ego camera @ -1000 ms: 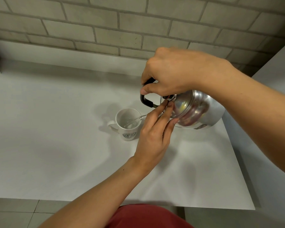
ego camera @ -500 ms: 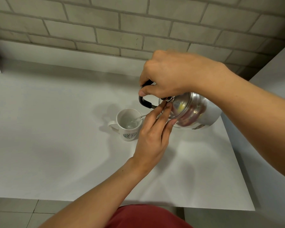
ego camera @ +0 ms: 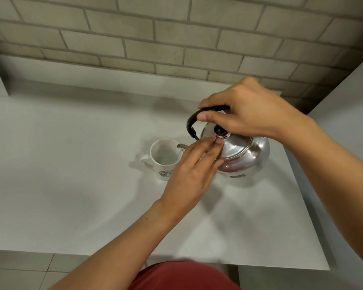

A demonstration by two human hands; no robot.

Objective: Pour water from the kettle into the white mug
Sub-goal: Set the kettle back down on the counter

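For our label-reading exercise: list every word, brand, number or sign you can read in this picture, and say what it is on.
No text can be read.
White mug: a round dark emblem low on its side, too blurred to read.
Kettle: a small mark low on its body, too small to read.

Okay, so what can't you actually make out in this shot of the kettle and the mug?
- Head view, kettle: most of the spout is behind the left hand.
- Kettle handle: its far part is covered by the right hand.
- White mug: logo too small to read, partly behind the left hand; water level unclear.
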